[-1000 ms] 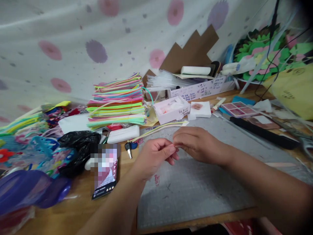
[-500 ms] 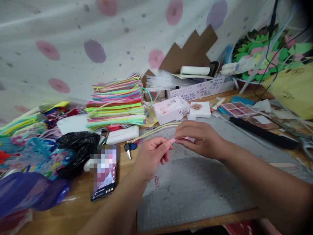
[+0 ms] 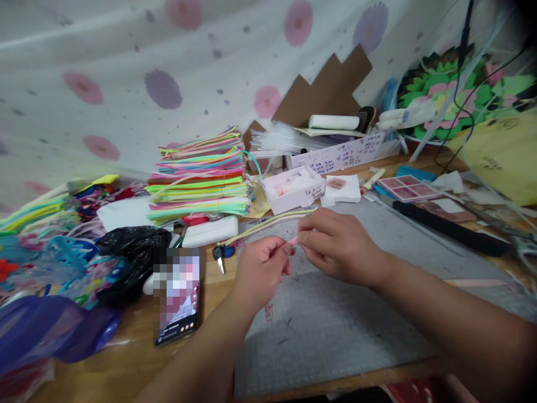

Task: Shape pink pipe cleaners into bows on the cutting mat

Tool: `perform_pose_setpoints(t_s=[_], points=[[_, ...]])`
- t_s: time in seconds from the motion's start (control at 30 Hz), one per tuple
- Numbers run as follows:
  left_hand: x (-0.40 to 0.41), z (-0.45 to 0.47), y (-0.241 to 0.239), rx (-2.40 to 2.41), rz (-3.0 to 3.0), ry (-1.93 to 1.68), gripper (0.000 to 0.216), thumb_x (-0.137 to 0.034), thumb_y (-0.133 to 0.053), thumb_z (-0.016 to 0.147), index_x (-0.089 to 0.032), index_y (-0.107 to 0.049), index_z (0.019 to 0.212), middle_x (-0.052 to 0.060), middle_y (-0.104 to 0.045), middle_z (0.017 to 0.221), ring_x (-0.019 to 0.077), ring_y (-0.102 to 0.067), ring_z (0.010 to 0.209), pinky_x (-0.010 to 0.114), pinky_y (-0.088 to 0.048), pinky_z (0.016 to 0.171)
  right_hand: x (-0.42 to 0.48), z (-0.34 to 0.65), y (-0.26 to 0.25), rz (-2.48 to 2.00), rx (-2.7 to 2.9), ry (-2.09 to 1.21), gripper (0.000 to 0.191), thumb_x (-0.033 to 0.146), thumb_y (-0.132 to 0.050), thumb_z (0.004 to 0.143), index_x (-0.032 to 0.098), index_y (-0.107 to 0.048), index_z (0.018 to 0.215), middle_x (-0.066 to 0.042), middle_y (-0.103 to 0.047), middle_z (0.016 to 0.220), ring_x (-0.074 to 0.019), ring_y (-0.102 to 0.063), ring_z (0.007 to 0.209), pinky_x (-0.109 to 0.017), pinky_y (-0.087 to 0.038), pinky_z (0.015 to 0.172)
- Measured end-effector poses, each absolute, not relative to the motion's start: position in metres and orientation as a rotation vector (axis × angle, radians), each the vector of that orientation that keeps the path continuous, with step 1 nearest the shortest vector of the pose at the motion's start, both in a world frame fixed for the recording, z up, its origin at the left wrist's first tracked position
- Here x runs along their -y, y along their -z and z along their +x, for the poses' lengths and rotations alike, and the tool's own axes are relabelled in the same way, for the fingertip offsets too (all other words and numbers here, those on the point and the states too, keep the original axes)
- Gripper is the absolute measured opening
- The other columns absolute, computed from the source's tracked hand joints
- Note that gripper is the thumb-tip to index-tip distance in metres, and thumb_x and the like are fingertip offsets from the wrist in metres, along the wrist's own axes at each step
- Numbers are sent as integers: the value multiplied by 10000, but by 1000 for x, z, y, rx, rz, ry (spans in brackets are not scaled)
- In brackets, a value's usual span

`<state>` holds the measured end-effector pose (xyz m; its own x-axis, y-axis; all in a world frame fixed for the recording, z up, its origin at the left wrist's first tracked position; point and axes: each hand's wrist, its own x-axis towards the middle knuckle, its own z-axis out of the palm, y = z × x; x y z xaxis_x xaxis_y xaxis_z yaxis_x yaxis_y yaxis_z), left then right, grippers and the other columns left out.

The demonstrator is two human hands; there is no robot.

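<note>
On the wooden table (image 3: 104,375) a grey mat (image 3: 335,330) was laid, w/ a stack of coloured strips (image 3: 197,190) piled beyond its far L corner. The R hand (image 3: 335,246) and L hand (image 3: 262,268) were held close tog., thumb and fingers of each pinched, w/ a key (image 3: 221,260) seen just beside the mat's L edge. A pink piece (image 3: 294,242), mostly hidden, was clamped betw. both hands' fingertips above the mat.

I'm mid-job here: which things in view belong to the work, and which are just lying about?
In the work, judging by contact and place:
- pink piece, held between left grip and right grip
- mat, beneath both

Apparently just lying about:
- phone
- key
- black bag
- strip stack, untouched, though possibly supplies
</note>
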<state>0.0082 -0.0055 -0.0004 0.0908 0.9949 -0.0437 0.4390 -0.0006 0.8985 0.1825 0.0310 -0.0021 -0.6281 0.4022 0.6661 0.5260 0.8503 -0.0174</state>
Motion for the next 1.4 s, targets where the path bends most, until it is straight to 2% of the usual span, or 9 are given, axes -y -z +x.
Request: perform_pose_setpoints(t_s=[0.17,0.33,0.47,0.6,0.73,0.93,1.23,1.4], points=[[8,8,-2,-1602,1797,-845,367,-369,-442,851,-173,-529,553,-20,-520,481,99,-447,436,216,-295,454,-28,178,5,-626,2316,317,171,148,-461,825,147,-604,730,-75,-611,834,-184,-504,741,-299,-407,609],[7,7,-1,-1586,1746,-859,361,-377,-457,844,-170,-541,560,-20,-522,482,94,-442,428,209,-299,443,-31,179,7,-552,2309,221,139,138,-457,834,142,-596,833,-88,-615,887,-184,-513,777,-303,-433,641],[6,6,0,-1408,1503,-921,282,-383,-509,822,-163,-589,665,-26,-536,493,79,-420,403,191,-308,404,-37,180,6,-600,2210,-149,76,118,-507,814,149,-575,827,-71,-606,856,-164,-541,801,-290,-456,685],[8,5,-1,-1166,1363,-994,252,-375,-561,797,-152,-611,693,-28,-536,479,57,-400,387,172,-288,381,-37,181,-2,-595,2108,-566,74,95,-555,775,165,-556,750,-25,-577,784,-115,-533,706,-236,-444,623],[10,5,-3,-1061,1313,-986,237,-365,-588,781,-149,-619,687,-20,-552,479,50,-408,380,166,-294,377,-35,183,-8,-536,2069,-747,58,114,-562,786,167,-559,761,-18,-546,791,-109,-522,713,-231,-437,619],[10,5,0,-1076,1293,-992,235,-353,-558,810,-156,-598,688,-29,-540,474,52,-398,379,167,-291,379,-33,184,-10,-503,2117,-477,27,144,-587,781,170,-593,782,-42,-529,881,-132,-518,795,-265,-434,680],[13,4,-3,-1431,1793,-890,335,-395,-471,856,-171,-561,622,-11,-553,514,90,-458,453,205,-338,467,-32,186,-6,-548,2205,5,65,163,-555,802,191,-613,797,-59,-566,888,-175,-505,804,-316,-423,683],[13,7,-5,-1421,1765,-961,335,-366,-478,855,-171,-552,593,-15,-554,499,86,-453,440,204,-337,458,-29,187,-6,-441,2174,168,86,126,-562,797,196,-609,814,-49,-596,872,-170,-527,791,-315,-458,673]])
